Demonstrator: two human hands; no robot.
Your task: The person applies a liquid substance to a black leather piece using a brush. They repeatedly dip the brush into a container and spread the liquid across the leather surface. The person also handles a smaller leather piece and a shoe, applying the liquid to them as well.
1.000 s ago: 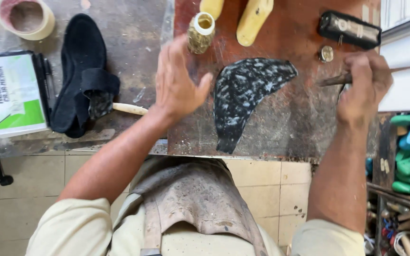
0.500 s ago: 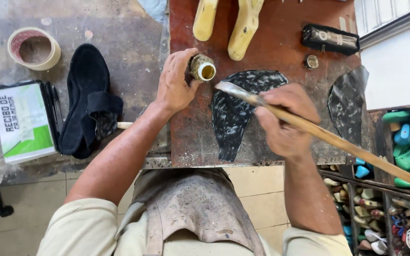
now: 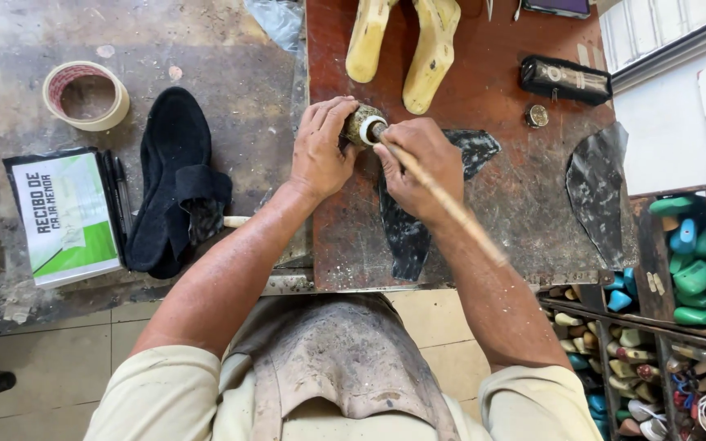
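On the reddish workboard point(image 3: 484, 106), my left hand point(image 3: 320, 151) grips a small glue jar point(image 3: 363, 125) while my right hand point(image 3: 418, 163) clasps a wooden-handled brush point(image 3: 443, 200) dipped into it, the dark leather piece point(image 3: 406, 237) beneath seemingly not yet coated.

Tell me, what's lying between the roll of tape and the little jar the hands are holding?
In the head view, a black shoe lies on the worn table between the tape roll and the jar.
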